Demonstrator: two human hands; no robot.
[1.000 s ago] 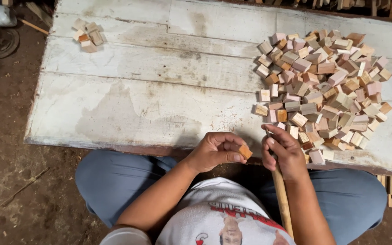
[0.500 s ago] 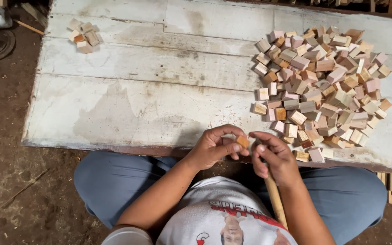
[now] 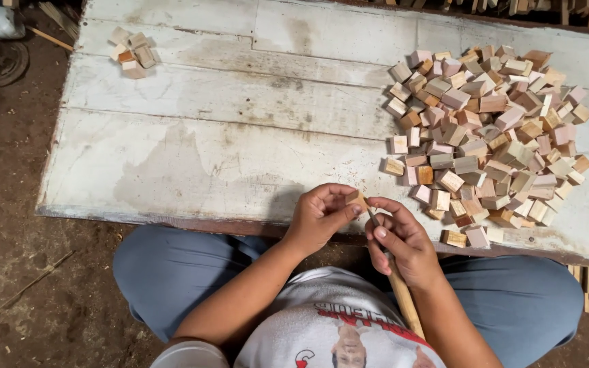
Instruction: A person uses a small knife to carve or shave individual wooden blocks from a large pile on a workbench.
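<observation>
Head cam: left hand [image 3: 318, 219] is pinching a small wooden block [image 3: 356, 200] in its fingers just over the tabletop's [image 3: 192, 150] near edge, right hand [image 3: 401, 240] is gripping a wooden-handled tool [image 3: 403, 300] against it. Big block pile [image 3: 489, 133] is sitting right side.

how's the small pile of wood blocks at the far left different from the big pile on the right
The small pile has only a handful of blocks, while the big pile has dozens. The small pile sits at the board's far left corner, away from both hands; the big pile spreads over the right side, reaching the near edge. Both are small cut wooden blocks.
</observation>
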